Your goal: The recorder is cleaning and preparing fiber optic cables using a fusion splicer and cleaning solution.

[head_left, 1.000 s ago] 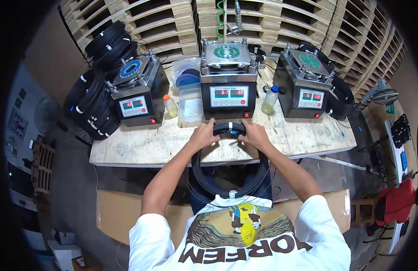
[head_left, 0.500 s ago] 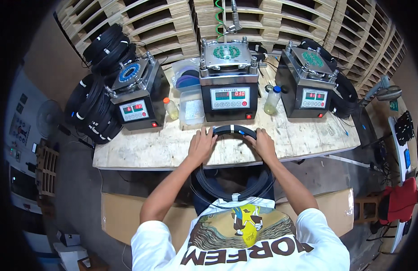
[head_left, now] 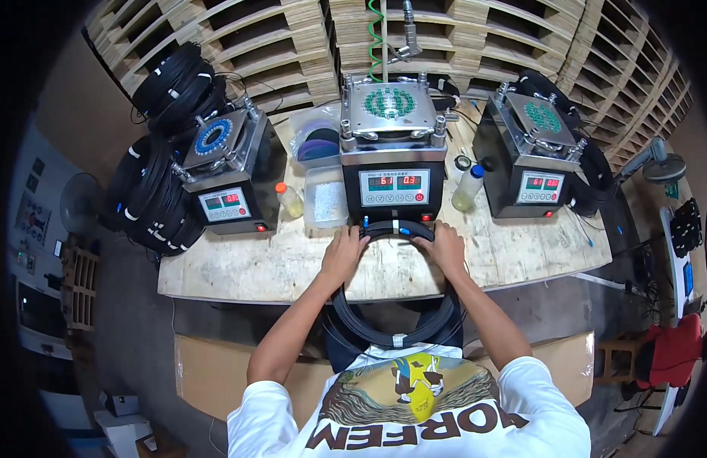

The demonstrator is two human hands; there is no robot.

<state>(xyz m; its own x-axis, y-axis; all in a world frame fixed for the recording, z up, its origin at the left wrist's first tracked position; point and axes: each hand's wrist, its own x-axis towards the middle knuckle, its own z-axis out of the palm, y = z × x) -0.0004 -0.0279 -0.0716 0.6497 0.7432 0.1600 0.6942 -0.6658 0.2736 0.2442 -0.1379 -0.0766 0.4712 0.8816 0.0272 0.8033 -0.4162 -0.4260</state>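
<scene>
At far left, heaped black coils [head_left: 161,177] with white ties, beside and behind the left machine [head_left: 231,179], a blue ring of small parts on its top plate, its panel lit; next, orange-capped bottle [head_left: 290,203], clear tub [head_left: 325,200] of whitish contents, clear plastic bag [head_left: 315,141] of dark and purple discs behind; left hand [head_left: 344,255], fingers curled about the upper left of the black cable coil [head_left: 368,330], blue-tipped end [head_left: 365,221] standing up just beside the fingertips; coil itself at centre, upper arc over the pale wooden surface [head_left: 521,263], lower arc past the front edge, toward the person; winding judged complete, white bands [head_left: 396,227] on at top and bottom; blue-tipped end loose, not fitted to any machine; central machine [head_left: 391,179] just beyond, hemming in the coil's far side, green parts ringed on its plate; right hand [head_left: 446,252] closed about the coil's upper right, thumb inward, firmness of either grip not to be told; blue-capped bottle [head_left: 467,191], tilted in view; right machine [head_left: 525,164], green parts on its plate, further black coils behind; red chair [head_left: 674,353] at far right, well apart.
</scene>
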